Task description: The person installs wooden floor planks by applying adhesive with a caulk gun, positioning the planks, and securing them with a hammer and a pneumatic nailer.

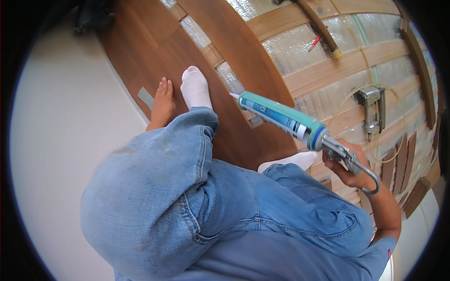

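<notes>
My left hand (pixel 162 100) lies with fingers stretched out on brown wooden floorboards (pixel 140 51), beside a small grey strip (pixel 145 97) near the white wall. My right hand (pixel 349 166) grips a caulking gun (pixel 281 117) with a teal-and-blue cartridge. The gun's nozzle points left, over a gap between boards where silvery sheeting (pixel 229 77) shows. My white-socked left foot (pixel 197 89) rests beside my left hand. The other foot (pixel 293 161) is under the gun, partly behind my jeans.
The white wall (pixel 56 131) runs along my left. At right, pale battens (pixel 316 68) cross silvery sheeting. A nail gun (pixel 371 110) with a thin hose, a red pencil (pixel 315 43) and a long-handled tool (pixel 321 29) lie there. Loose dark boards (pixel 389 166) are at the right.
</notes>
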Action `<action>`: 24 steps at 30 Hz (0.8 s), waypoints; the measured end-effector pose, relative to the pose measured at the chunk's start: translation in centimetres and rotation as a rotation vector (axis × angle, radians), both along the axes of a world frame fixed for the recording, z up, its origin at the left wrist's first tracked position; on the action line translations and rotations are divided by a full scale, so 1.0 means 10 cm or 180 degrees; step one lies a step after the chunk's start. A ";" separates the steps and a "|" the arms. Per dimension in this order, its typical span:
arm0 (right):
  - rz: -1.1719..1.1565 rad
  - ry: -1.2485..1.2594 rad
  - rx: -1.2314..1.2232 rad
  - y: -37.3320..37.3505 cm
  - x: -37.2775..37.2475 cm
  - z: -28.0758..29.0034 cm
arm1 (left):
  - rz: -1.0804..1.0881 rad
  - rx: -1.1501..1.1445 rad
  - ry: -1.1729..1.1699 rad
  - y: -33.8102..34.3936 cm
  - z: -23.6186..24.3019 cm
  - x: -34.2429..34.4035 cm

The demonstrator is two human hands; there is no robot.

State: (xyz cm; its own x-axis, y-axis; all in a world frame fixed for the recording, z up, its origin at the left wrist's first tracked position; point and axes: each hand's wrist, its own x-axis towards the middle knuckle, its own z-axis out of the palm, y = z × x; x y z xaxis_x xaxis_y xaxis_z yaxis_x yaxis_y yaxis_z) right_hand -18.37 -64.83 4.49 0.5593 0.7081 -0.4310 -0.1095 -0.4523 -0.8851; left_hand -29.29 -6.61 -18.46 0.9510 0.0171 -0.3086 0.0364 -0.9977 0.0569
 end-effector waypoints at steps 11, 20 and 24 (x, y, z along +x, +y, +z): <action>0.0009 0.0363 -0.0203 -0.49 -0.36 0.14 | 0.0084 -0.0113 0.0203 -0.04 0.10 0.10; -0.0064 0.0819 0.0130 -0.49 -0.19 0.27 | 0.0147 -0.0019 0.0475 -0.03 0.20 0.13; -0.0381 0.1158 0.0101 -0.36 -0.19 0.38 | 0.0204 -0.0048 0.0635 -0.10 0.33 0.18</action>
